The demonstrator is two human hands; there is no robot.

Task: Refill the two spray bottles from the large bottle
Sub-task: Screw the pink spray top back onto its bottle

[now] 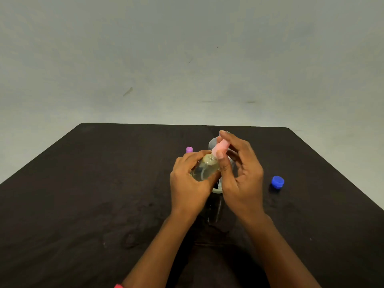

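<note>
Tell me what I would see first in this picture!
The two hands in the middle: the left hand grips a small spray bottle of yellowish liquid, and the right hand pinches its pink top. A bright blue cap sits alone on the dark table, to the right. A little purple top peeks out behind the left hand.

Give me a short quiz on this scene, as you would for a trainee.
1. Fill in: the right hand pinches the ___ spray top.
2. What grips the body of the spray bottle? A) the left hand B) the right hand C) nothing, it stands on the table
3. True or false: the blue cap lies on the table, to the right of both hands.

Key: 1 pink; 2 A; 3 true.
</note>
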